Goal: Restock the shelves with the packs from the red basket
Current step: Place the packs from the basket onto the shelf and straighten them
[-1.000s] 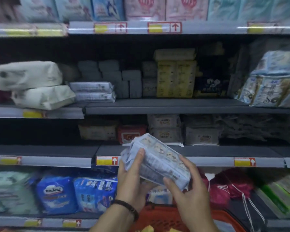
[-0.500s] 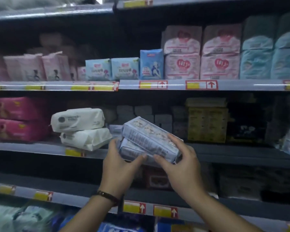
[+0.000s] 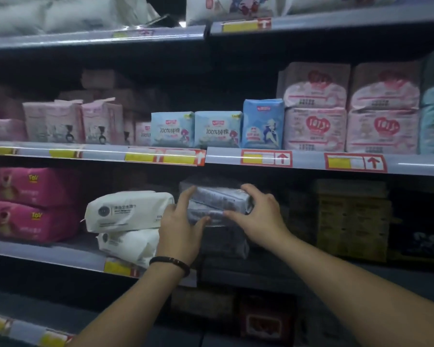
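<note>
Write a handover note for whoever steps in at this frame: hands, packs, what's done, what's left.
Left hand: grips the left end of the grey packs.
Right hand: grips their right end, fingers over the top.
Packs: two together, atop the grey stack on the middle shelf, right of the white packs. Unclear if they rest on it yet.
Done: packs brought to their spot.
Left: let go, square up, fetch more from the red basket, which is out of view.

The centre pack (image 3: 218,201) is grey-blue with pale print. Left of it, the tissue packs (image 3: 128,211) are white. Far left, the bear-printed packs (image 3: 33,204) are hot pink. Price tags (image 3: 266,158) are yellow and red.
</note>
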### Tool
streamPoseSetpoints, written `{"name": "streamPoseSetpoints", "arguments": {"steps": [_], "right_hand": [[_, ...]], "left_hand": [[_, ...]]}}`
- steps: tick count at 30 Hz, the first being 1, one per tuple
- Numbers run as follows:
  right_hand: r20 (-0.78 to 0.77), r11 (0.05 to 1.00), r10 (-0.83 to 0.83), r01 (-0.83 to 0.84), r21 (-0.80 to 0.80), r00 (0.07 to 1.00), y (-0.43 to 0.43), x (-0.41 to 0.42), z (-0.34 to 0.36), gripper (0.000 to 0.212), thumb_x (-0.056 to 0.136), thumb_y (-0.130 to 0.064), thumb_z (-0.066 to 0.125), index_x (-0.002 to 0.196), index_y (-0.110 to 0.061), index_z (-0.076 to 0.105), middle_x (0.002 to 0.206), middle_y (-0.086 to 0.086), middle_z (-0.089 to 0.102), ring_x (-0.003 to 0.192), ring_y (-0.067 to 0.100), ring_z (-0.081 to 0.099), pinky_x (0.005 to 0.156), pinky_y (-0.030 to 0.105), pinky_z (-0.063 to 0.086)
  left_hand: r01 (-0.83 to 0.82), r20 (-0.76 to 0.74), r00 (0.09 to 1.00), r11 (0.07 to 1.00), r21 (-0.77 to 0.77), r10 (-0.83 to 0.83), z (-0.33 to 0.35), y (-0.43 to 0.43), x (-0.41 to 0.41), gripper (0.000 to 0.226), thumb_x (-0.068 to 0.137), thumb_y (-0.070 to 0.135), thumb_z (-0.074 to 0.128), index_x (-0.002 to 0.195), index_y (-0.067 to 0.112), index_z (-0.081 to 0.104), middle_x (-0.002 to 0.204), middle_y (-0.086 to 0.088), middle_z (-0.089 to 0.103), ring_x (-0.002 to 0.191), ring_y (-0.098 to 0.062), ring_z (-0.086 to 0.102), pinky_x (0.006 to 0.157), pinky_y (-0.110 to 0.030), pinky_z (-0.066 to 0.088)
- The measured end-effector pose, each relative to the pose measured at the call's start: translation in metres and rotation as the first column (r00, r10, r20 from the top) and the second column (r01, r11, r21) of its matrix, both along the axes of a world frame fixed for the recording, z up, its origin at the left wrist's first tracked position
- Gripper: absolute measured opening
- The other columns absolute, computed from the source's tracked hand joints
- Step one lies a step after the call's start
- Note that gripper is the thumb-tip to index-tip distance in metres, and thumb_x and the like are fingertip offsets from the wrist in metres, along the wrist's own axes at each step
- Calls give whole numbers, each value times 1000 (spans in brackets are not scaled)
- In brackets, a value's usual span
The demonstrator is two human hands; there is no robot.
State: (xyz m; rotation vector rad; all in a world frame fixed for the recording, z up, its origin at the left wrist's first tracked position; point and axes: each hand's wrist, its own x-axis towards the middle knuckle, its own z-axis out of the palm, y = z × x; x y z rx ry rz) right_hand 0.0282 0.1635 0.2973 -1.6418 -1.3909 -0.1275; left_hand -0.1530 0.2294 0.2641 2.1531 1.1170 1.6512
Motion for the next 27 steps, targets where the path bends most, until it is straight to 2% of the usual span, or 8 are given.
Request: {"name": "streamPoseSetpoints", "arguments": {"steps": [2,5,10,14,17,20,23,27], "right_hand": [[9,997,-4,5,-82,1000,14,4,6,73,73,-60,88,131,-22,65,121,0,66,111,18,65,95,38,59],[30,985,-41,45,-168,999,27,5,5,49,79,-48,90,108,-17,65,109,-1,68,96,17,68,86,38,61],[14,960,-20,24,-280,1000,35,9,12,49,80,-49,89,109,-17,66,108,2,72,93,18,71,85,41,64],[53,963,12,3,-270,998,23,10,12,65,79,-50,88,127,-19,56,121,1,67,98,15,67,79,33,61],[87,961,-44,66,-268,995,9,12,9,53,83,-48,86,112,-21,51,117,2,61,96,16,62,75,31,55],[81,956,-44,65,-285,996,-6,11,1,65,84,-48,84,128,-22,44,128,4,52,108,21,60,85,34,54],[84,973,-8,27,-230,996,-35,7,-8,82,88,-45,81,152,-25,35,142,3,46,124,22,56,99,37,53],[294,955,105,-14,-296,950,-106,7,-37,52,95,-49,70,140,-36,47,125,-11,53,116,12,57,97,33,52]], "left_hand": [[-78,-118,990,997,-17,75,1,12,3,60,95,37,72,149,37,47,127,-10,61,117,-29,61,93,-37,52],[-190,-260,949,982,-12,180,-5,20,10,46,101,44,59,146,37,50,144,-14,51,124,-36,58,94,-46,55],[-242,-317,921,970,-11,226,-7,26,22,40,104,43,52,143,37,44,148,-17,39,118,-41,60,82,-50,57],[-306,-416,849,945,114,325,-12,15,19,70,95,15,64,153,33,29,162,-23,15,118,-39,64,75,-43,61],[-299,-494,797,938,178,348,-15,6,16,92,86,9,68,159,30,16,164,-20,1,127,-39,56,76,-41,63],[-284,-552,761,940,190,341,-15,-6,14,88,86,21,70,157,32,19,162,-15,9,129,-40,52,74,-42,62],[-219,-577,754,948,231,315,-17,-35,13,65,92,32,60,151,30,30,154,-9,30,116,-30,60,74,-37,55],[63,-661,750,997,51,-14,-48,-99,14,25,94,42,51,118,33,51,121,5,58,103,-22,64,75,-39,57]]}}
